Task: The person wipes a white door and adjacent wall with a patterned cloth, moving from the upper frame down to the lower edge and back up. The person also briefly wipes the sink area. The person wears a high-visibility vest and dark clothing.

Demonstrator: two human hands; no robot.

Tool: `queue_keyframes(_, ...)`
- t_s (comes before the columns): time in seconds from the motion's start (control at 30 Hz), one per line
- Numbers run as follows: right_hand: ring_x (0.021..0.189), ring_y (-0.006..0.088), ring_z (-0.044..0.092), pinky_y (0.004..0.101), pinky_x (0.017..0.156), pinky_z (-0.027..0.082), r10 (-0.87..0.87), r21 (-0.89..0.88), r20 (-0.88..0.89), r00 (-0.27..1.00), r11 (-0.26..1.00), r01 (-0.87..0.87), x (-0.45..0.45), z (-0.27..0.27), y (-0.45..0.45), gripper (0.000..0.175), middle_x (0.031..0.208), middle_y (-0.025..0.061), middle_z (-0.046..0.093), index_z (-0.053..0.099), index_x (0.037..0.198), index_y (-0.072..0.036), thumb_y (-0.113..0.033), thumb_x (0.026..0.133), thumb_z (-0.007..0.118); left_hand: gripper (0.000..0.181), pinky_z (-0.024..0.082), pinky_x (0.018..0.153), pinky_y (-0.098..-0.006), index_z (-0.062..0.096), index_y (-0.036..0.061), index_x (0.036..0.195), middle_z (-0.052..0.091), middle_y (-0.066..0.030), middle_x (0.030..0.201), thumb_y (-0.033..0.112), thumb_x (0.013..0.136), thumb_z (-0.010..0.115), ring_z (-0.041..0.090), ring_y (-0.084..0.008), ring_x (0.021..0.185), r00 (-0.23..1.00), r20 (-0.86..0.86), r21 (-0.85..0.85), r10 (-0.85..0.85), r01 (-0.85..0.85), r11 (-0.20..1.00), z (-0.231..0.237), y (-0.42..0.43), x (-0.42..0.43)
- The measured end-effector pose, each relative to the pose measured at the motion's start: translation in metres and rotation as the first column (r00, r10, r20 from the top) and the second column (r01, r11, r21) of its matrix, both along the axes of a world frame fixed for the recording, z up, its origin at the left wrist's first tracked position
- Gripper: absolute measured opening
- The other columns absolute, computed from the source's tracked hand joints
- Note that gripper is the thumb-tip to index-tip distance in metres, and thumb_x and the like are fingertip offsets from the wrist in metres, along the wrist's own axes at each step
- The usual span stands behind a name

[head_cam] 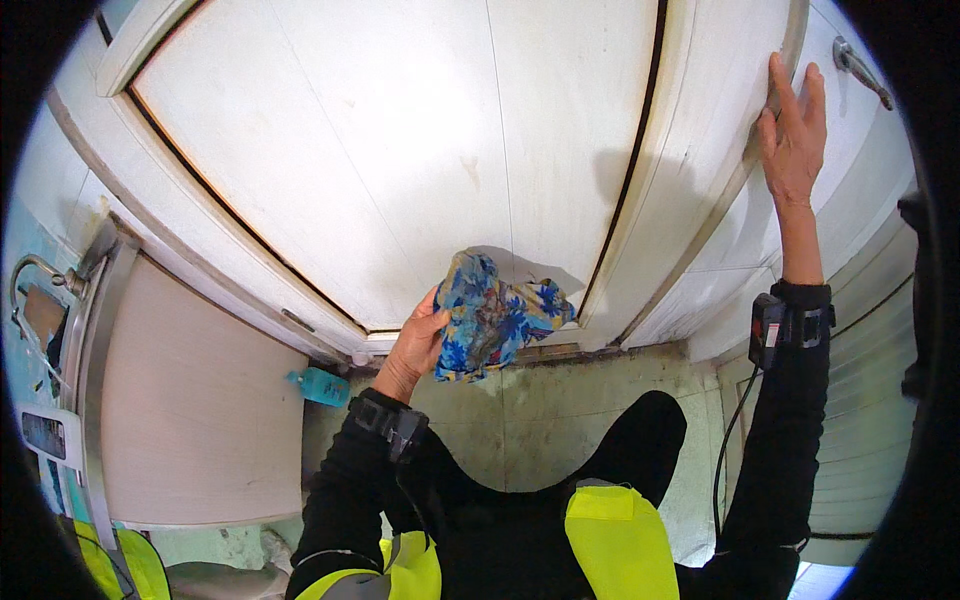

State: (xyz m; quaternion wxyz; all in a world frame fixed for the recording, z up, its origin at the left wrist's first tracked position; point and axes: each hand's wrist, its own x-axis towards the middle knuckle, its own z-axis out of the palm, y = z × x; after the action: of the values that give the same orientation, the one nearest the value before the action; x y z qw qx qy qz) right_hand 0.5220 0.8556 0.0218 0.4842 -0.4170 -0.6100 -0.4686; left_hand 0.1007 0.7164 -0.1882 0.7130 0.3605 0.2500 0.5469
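My left hand [415, 345] grips the edge of a crumpled cloth [487, 319] with a blue and yellow pattern and a dark grey soiled patch on it. The cloth is near the bottom of a white panel door [420, 150], which bears faint brownish marks. My right hand [796, 139] is raised at the upper right with its fingers spread, touching the edge of the white door frame [739, 176]. Nothing is held in it. A metal lever handle [862, 73] is just to the right of its fingertips.
On the left is a pale cabinet side [202, 397] with a metal edge and a curved metal tap [71, 281]. A blue-green plastic bottle [324, 386] is beside it. Stained floor tiles [525, 427] lie below the door. A ribbed, rounded pale surface [862, 420] is at the right.
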Motion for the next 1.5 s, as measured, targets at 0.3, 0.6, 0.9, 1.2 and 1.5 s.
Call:
queue_keyframes(0.3, 0.132, 0.0325, 0.024, 0.0406, 0.108, 0.022, 0.094, -0.201, -0.063, 0.994, 0.974, -0.104, -0.002, -0.009, -0.037, 0.064, 0.143, 0.0148, 0.025, 0.047, 0.128, -0.027, -0.002, 0.071, 0.062, 0.067, 0.041, 0.095, -0.0330, 0.030, 0.0047, 0.136, 0.047, -0.0093, 0.126, 0.025, 0.082, 0.063, 0.049, -0.0198, 0.111, 0.990, -0.085, 0.167, 0.111, -0.096, 0.981, 0.044, 0.006, 0.021)
queue_keyframes(0.6, 0.131, 0.0258, 0.026, 0.0398, 0.105, 0.023, 0.355, -0.252, -0.931, 0.083, -0.463, -0.850, -0.125, -0.141, -0.126, 0.069, 0.144, 0.0067, 0.026, 0.024, 0.140, -0.014, -0.050, 0.086, 0.048, 0.046, 0.036, 0.096, -0.0345, 0.052, 0.0111, 0.124, 0.040, -0.0102, 0.132, 0.021, 0.080, 0.063, 0.044, -0.0223, 0.113, 0.544, -0.640, 0.746, 0.543, 0.269, 0.609, 0.126, 0.009, 0.063)
queue_keyframes(0.9, 0.116, 0.0301, 0.045, 0.0482, 0.097, 0.036, -0.469, 0.816, -0.577, -0.669, -0.377, -0.439, -0.142, -0.161, -0.113, 0.065, 0.131, 0.0126, 0.044, 0.035, 0.133, -0.009, -0.057, 0.089, 0.032, 0.076, 0.027, 0.104, -0.0425, 0.040, 0.0141, 0.133, 0.028, -0.0099, 0.141, 0.046, 0.070, 0.069, 0.031, -0.0271, 0.128, 0.463, -0.624, 0.748, 0.629, 0.123, 0.652, 0.113, 0.003, 0.071)
queue_keyframes(1.2, 0.117, 0.0302, 0.045, 0.0497, 0.097, 0.036, -0.456, 0.797, -0.596, -0.661, -0.436, -0.419, -0.132, -0.173, -0.092, 0.070, 0.130, 0.0132, 0.045, 0.037, 0.132, -0.008, -0.060, 0.084, 0.041, 0.076, 0.021, 0.106, -0.0449, 0.049, 0.0149, 0.125, 0.027, -0.0106, 0.141, 0.048, 0.062, 0.074, 0.024, -0.0307, 0.131, 0.348, -0.636, 0.771, 0.688, 0.327, 0.547, 0.101, 0.034, 0.049)
queue_keyframes(1.5, 0.107, 0.0276, 0.052, 0.0452, 0.093, 0.041, -0.385, 0.777, -0.629, -0.675, -0.286, -0.561, -0.144, -0.158, -0.117, 0.045, 0.120, 0.0105, 0.053, 0.046, 0.122, -0.006, -0.032, 0.086, 0.055, 0.048, 0.026, 0.102, -0.0441, 0.061, 0.0120, 0.109, 0.042, -0.0104, 0.132, 0.034, 0.068, 0.073, 0.033, -0.0328, 0.125, 0.414, -0.582, 0.806, 0.701, 0.174, 0.566, 0.104, 0.031, 0.055)
